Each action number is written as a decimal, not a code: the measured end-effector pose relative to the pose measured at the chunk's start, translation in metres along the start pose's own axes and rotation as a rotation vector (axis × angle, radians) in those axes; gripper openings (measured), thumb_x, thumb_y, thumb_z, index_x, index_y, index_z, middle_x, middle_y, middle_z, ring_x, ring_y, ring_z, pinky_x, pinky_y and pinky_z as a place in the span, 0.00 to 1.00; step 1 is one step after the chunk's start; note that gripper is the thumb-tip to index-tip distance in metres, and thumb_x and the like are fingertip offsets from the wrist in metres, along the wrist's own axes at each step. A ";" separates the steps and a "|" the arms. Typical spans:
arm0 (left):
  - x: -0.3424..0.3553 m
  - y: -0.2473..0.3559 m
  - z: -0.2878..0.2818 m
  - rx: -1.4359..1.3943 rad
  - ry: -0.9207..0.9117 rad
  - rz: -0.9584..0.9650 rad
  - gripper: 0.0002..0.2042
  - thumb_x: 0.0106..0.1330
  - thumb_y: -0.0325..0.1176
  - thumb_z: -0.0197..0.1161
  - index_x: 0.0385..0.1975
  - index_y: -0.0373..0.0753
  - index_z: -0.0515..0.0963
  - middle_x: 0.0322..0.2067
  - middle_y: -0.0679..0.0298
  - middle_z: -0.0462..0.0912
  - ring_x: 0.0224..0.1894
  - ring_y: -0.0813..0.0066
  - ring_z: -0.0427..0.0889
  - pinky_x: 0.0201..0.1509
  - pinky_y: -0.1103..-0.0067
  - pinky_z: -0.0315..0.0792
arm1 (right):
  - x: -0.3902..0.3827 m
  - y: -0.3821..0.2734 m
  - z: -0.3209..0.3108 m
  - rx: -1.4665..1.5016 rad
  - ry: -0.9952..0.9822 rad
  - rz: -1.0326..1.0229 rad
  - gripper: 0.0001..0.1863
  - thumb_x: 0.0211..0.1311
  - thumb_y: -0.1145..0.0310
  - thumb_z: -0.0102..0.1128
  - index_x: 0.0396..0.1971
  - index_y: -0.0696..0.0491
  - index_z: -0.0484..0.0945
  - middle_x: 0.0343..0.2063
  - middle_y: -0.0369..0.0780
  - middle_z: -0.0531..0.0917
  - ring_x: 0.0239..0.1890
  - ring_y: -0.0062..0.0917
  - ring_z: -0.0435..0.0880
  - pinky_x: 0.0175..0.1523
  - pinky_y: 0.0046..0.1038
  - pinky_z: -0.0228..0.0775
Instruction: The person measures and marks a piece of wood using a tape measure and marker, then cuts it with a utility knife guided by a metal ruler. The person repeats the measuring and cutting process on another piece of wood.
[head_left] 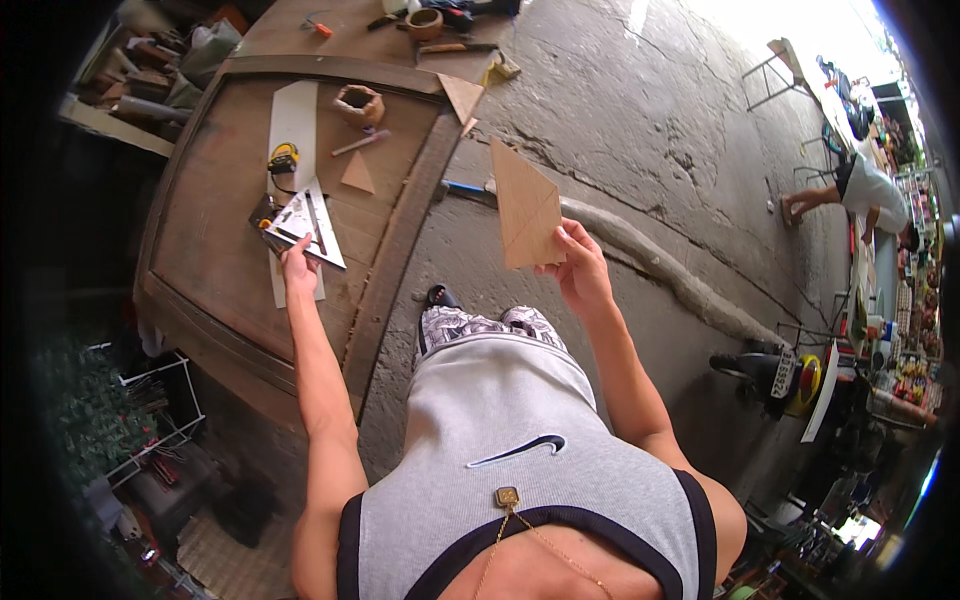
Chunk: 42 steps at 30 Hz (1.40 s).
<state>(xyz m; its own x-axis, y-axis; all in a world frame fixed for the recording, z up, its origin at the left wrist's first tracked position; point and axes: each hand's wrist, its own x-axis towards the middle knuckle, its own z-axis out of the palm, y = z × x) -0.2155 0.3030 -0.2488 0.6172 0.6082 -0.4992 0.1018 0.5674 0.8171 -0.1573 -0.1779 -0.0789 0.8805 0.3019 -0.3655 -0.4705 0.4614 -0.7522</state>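
Observation:
My left hand (297,256) grips the lower edge of a white triangular square (312,220) over the wooden worktable (200,220). A yellow tape measure (284,157) lies just above it on a long white strip (293,110), with a dark tool (263,213) partly hidden beside the square. My right hand (577,258) holds a pale plywood piece (525,200) with a pencil line across it, out over the concrete floor. A small plywood triangle (358,175), a marker (360,143) and a cup-like container (358,105) lie on the table.
A hammer (455,48), tape rolls (424,22) and plywood triangle (460,98) lie toward the far end. A long grey pole-like object (660,260) crosses the floor (620,110). A bent-over person (870,195) is at the right near cluttered benches and a scooter (770,380).

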 end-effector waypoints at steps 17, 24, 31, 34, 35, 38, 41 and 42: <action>-0.146 0.035 0.122 0.435 -0.510 0.156 0.21 0.65 0.42 0.65 0.49 0.31 0.75 0.36 0.62 0.82 0.39 0.81 0.79 0.48 0.82 0.74 | 0.130 -0.007 0.114 -0.885 -0.518 0.174 0.15 0.57 0.64 0.60 0.39 0.59 0.81 0.31 0.33 0.81 0.38 0.16 0.74 0.45 0.21 0.65; -0.139 0.032 0.134 0.324 -0.064 0.189 0.10 0.64 0.36 0.64 0.34 0.34 0.78 0.26 0.69 0.77 0.27 0.84 0.77 0.28 0.83 0.77 | 0.230 -0.017 0.119 -0.986 -0.760 0.039 0.21 0.64 0.55 0.60 0.46 0.58 0.78 0.37 0.44 0.85 0.41 0.26 0.82 0.48 0.28 0.72; -0.136 0.013 0.207 0.037 0.405 0.322 0.11 0.67 0.37 0.60 0.39 0.36 0.75 0.29 0.66 0.79 0.26 0.78 0.78 0.27 0.83 0.70 | 0.347 -0.090 0.066 -1.118 -0.793 -0.151 0.21 0.62 0.54 0.61 0.47 0.56 0.79 0.37 0.45 0.85 0.40 0.32 0.83 0.44 0.32 0.74; -0.109 0.008 0.278 0.023 0.322 0.337 0.10 0.66 0.36 0.60 0.39 0.35 0.75 0.29 0.65 0.80 0.26 0.76 0.79 0.28 0.83 0.70 | 0.377 -0.133 0.037 -1.154 -0.743 -0.054 0.22 0.64 0.54 0.59 0.48 0.57 0.77 0.39 0.41 0.84 0.37 0.23 0.81 0.44 0.28 0.72; -0.095 0.010 0.305 0.037 0.265 0.335 0.10 0.66 0.36 0.61 0.39 0.35 0.75 0.29 0.65 0.80 0.26 0.76 0.79 0.28 0.82 0.70 | 0.386 -0.147 0.029 -1.177 -0.731 -0.026 0.22 0.64 0.54 0.59 0.49 0.56 0.78 0.40 0.40 0.84 0.39 0.23 0.81 0.45 0.27 0.72; -0.046 0.025 0.387 0.132 0.040 0.320 0.11 0.65 0.36 0.61 0.38 0.35 0.75 0.28 0.65 0.80 0.25 0.77 0.78 0.29 0.83 0.70 | 0.422 -0.172 -0.007 -1.131 -0.633 -0.071 0.22 0.64 0.54 0.60 0.49 0.57 0.77 0.39 0.40 0.84 0.41 0.22 0.81 0.47 0.26 0.72; 0.018 0.044 0.473 0.229 -0.171 0.294 0.13 0.66 0.36 0.61 0.43 0.33 0.76 0.29 0.66 0.80 0.26 0.81 0.77 0.29 0.84 0.70 | 0.459 -0.205 -0.032 -0.975 -0.477 -0.085 0.19 0.63 0.57 0.62 0.46 0.56 0.79 0.38 0.41 0.85 0.39 0.24 0.81 0.44 0.28 0.72; 0.041 0.047 0.501 0.258 -0.237 0.279 0.14 0.66 0.35 0.61 0.46 0.33 0.76 0.30 0.66 0.80 0.26 0.83 0.76 0.28 0.85 0.70 | 0.471 -0.218 -0.042 -0.950 -0.420 -0.074 0.19 0.63 0.58 0.62 0.46 0.56 0.79 0.37 0.41 0.85 0.39 0.23 0.81 0.44 0.27 0.71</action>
<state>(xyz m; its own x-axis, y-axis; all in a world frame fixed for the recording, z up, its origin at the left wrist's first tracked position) 0.2061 0.0766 -0.0863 0.8070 0.5576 -0.1945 0.0787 0.2248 0.9712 0.3628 -0.1710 -0.1102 0.7282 0.6499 -0.2176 -0.0162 -0.3011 -0.9535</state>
